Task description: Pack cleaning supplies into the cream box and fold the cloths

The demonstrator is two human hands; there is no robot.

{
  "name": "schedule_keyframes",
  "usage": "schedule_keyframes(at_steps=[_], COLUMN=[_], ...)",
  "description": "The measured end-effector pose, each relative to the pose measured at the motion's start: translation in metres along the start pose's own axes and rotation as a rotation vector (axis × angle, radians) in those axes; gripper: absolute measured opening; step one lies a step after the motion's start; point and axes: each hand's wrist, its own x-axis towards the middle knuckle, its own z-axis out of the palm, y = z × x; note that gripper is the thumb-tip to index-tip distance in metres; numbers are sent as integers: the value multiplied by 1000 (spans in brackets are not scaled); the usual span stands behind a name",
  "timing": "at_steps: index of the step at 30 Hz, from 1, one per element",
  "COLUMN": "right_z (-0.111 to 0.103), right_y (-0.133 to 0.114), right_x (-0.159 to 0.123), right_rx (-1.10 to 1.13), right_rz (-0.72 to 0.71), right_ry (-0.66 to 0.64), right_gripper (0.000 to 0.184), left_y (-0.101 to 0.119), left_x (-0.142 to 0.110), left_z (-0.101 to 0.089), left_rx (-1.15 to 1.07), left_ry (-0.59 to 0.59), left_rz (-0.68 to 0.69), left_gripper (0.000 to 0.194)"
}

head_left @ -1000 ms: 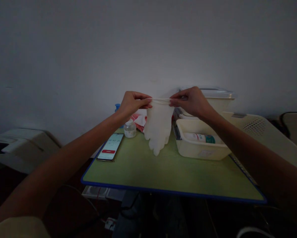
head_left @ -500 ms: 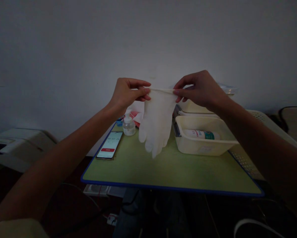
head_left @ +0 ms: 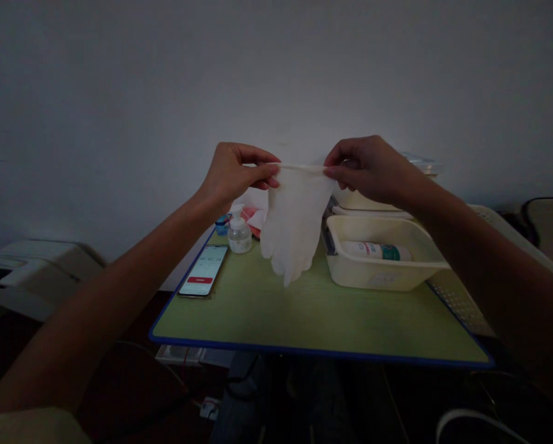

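The left hand (head_left: 246, 171) pinches one top corner of a thin white glove (head_left: 297, 216) between its thumb and fingers. The right hand (head_left: 366, 169) pinches the other top corner the same way. The glove hangs down between the two pinches, with its open end pulled flat and straight at the top and its fingers pointing down. It is in the air, over a green table (head_left: 322, 324) with a blue edge.

Below the left hand's grip is a small clear pump bottle (head_left: 240, 237). A little blue thing (head_left: 221, 225) sits just beside it, on the side away from the glove. A phone (head_left: 203, 271) lies lower down and farther left of that grip, with its screen lit.

Below the right hand's grip is a cream tub (head_left: 382, 277). A white and green bottle (head_left: 366, 250) lies on its side in there. Something red and white (head_left: 252, 216) is behind the glove, partly hidden, below the left pinch.
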Motion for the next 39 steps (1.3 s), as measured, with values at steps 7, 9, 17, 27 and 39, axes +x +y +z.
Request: schedule_keyframes(at_steps=[7, 9, 17, 27, 39], right_z=[-3, -4, 1, 4, 13], right_y=[-8, -13, -18, -10, -15], right_x=[-4, -6, -9, -5, -20], right_rx=[-126, -217, -356, -318, -375], right_rz=[-69, -97, -153, -137, -85], right_ry=[26, 89, 209, 93, 104], right_gripper=[5, 5, 4, 12, 8], left_y=[4, 5, 3, 0, -10], left_x=[-1, -2, 0, -2, -10], left_z=[-3, -3, -2, -2, 1], left_rx=[46, 54, 58, 124, 3], left_ry=[-11, -1, 29, 25, -20], left_rz=[72, 100, 108, 58, 9], left_gripper=[5, 5, 6, 12, 7])
